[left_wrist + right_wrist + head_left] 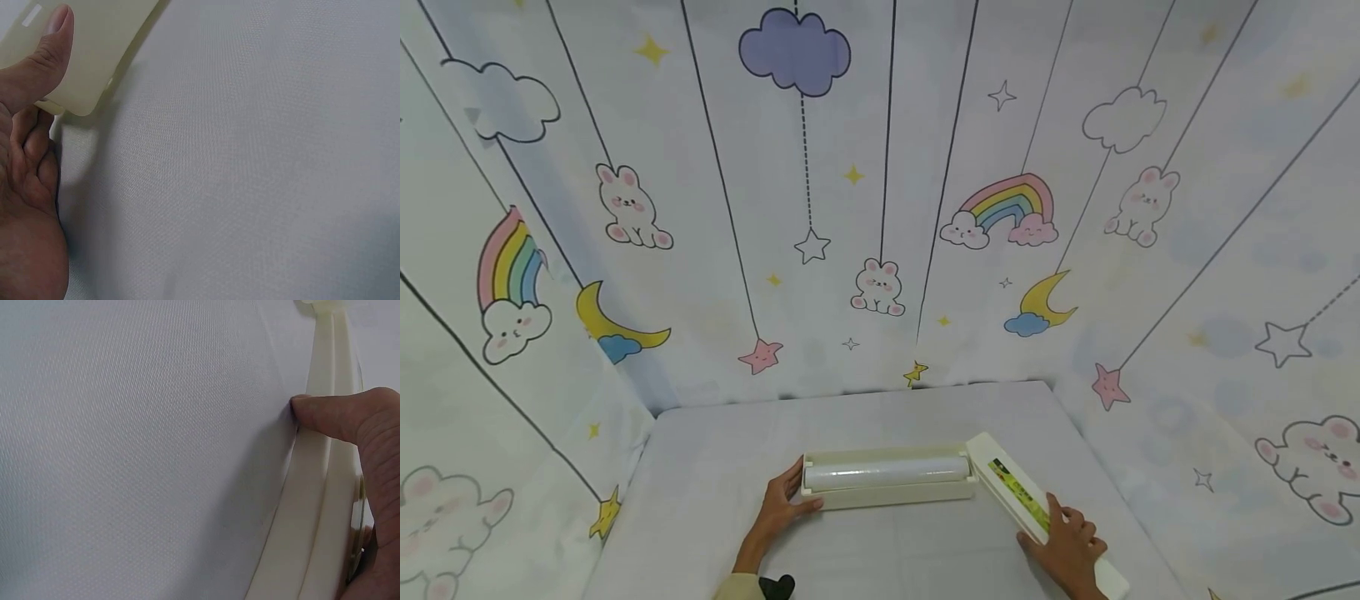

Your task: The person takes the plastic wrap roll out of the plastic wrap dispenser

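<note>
On the white cloth-covered table [887, 558] in front of me, a long, open-topped cream plastic box [895, 500] lies crosswise. A shiny, whitish roll of film [887, 472] rests lengthwise inside it. The person's left hand [784, 504] grips the box's left end, thumb against the near wall and fingers around the end. The right hand [1067, 546] grasps a long, narrow cream plastic lid [982, 447], thumb along one edge, fingers over the opposite side. A green and yellow label [1017, 493] runs along the lid's top. The lid slants towards the person, its far end meeting the box's right end; I can't tell whether they are joined. Behind the table hangs a white wall covering [820, 317] printed with rabbits, clouds, stars and rainbows.
</note>
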Demonstrator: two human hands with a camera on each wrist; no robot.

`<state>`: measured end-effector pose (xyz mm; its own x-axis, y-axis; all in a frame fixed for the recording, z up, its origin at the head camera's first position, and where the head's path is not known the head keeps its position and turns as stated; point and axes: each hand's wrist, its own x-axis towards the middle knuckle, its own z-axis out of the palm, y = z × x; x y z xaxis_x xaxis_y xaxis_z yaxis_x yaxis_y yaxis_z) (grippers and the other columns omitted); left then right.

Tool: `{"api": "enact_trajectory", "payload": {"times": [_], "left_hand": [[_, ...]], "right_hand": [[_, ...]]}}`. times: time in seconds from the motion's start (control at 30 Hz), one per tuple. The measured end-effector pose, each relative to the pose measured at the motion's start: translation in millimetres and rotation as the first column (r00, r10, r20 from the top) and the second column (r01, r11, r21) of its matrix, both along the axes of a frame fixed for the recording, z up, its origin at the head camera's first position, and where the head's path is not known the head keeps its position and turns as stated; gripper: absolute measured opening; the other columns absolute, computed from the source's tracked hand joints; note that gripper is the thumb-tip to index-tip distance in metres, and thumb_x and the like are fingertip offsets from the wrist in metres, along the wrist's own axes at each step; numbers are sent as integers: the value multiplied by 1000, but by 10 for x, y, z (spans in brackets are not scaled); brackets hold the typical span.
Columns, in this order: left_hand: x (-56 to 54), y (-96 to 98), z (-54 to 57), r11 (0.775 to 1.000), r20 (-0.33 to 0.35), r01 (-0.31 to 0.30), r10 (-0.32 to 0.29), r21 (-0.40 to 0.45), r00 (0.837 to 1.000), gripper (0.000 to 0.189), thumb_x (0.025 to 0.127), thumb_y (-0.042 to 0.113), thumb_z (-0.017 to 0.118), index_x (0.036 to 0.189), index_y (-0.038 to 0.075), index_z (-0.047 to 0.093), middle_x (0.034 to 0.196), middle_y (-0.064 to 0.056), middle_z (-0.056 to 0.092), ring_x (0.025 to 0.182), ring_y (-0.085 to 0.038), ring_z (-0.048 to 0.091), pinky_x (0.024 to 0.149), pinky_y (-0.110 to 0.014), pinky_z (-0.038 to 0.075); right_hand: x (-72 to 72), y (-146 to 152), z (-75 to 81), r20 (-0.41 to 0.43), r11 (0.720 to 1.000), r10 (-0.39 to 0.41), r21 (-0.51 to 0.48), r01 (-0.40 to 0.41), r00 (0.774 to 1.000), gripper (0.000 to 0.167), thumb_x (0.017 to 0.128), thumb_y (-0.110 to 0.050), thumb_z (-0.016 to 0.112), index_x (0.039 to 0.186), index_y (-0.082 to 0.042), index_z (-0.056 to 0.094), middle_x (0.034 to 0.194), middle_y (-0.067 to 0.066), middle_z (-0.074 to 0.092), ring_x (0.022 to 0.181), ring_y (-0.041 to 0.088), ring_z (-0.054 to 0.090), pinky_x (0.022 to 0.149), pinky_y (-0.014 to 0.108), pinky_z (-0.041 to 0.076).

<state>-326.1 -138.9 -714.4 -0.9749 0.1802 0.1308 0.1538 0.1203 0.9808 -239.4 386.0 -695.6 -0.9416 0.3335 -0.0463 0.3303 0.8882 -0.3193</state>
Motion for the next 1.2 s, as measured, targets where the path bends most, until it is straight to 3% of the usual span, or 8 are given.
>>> {"api": "enact_trajectory", "payload": {"times": [0.23, 0.33, 0.63, 0.7, 0.77, 0.9, 1.0, 1.2], "left_hand": [[-4, 3, 18, 1000, -4, 4, -4, -24, 1000, 100, 85, 4, 92, 166, -9, 34, 170, -28, 42, 157, -50, 42, 125, -20, 41], [-11, 0, 3, 1000, -31, 11, -12, -11, 999, 101, 85, 4, 93, 165, -12, 34, 168, -31, 42, 156, -52, 43, 122, -15, 41], [-35, -23, -95, 1000, -175, 28, -25, 10, 984, 98, 86, 10, 93, 161, -17, 35, 163, -38, 43, 153, -22, 56, 116, -7, 42], [-60, -27, -135, 1000, -162, 25, -22, 13, 986, 99, 85, 11, 94, 161, -16, 36, 164, -37, 43, 151, -12, 56, 116, -6, 42], [-59, -14, -108, 1000, -108, 16, -15, 7, 994, 101, 84, 11, 94, 163, -13, 36, 166, -34, 42, 154, -21, 54, 121, -14, 43], [-31, -8, -85, 1000, -43, -6, 6, 4, 999, 101, 83, 9, 95, 164, -9, 37, 168, -29, 43, 154, -25, 53, 121, -13, 42], [4, -15, -68, 1000, -71, -12, 12, 6, 997, 100, 83, 8, 94, 163, -11, 38, 166, -31, 44, 153, -29, 54, 116, -6, 41], [27, -22, -7, 1000, -39, 5, -5, 11, 999, 100, 84, 4, 93, 164, -11, 36, 168, -31, 42, 156, -46, 47, 117, -8, 40]], "right_hand": [[-14, 23, 38, -31, 1000, 8, 1, -8, 999, 121, 80, -67, 86, 160, 9, 36, 138, 48, 42, 111, 61, 45, 85, 70, 37], [-48, 35, 65, -69, 1000, 26, 15, -25, 997, 122, 80, -69, 85, 162, 7, 34, 143, 47, 42, 116, 63, 45, 87, 71, 37], [-183, -3, 442, -211, 992, 102, -46, -115, 972, 102, 89, -58, 84, 162, 0, 43, 153, 38, 47, 130, 64, 45, 95, 76, 37], [-228, -8, 514, -287, 988, 130, -39, -147, 949, 94, 89, -51, 86, 159, 0, 48, 152, 37, 53, 129, 62, 51, 95, 75, 40], [-287, -11, 569, -384, 982, 158, -32, -184, 910, 88, 88, -42, 90, 156, 0, 54, 148, 34, 61, 125, 58, 59, 90, 72, 44], [-440, -65, 639, -592, 960, 204, -35, -278, 780, 77, 79, -21, 99, 146, -1, 66, 129, 26, 76, 112, 45, 71, 87, 65, 49], [-538, -157, 713, -676, 939, 227, -38, -341, 701, 73, 74, -12, 101, 139, -1, 71, 119, 19, 81, 106, 39, 73, 90, 49, 54], [-689, -344, 886, -678, 913, 260, -58, -403, 687, 71, 75, -7, 100, 140, -3, 72, 125, 16, 80, 112, 36, 71, 96, 18, 45]]}}
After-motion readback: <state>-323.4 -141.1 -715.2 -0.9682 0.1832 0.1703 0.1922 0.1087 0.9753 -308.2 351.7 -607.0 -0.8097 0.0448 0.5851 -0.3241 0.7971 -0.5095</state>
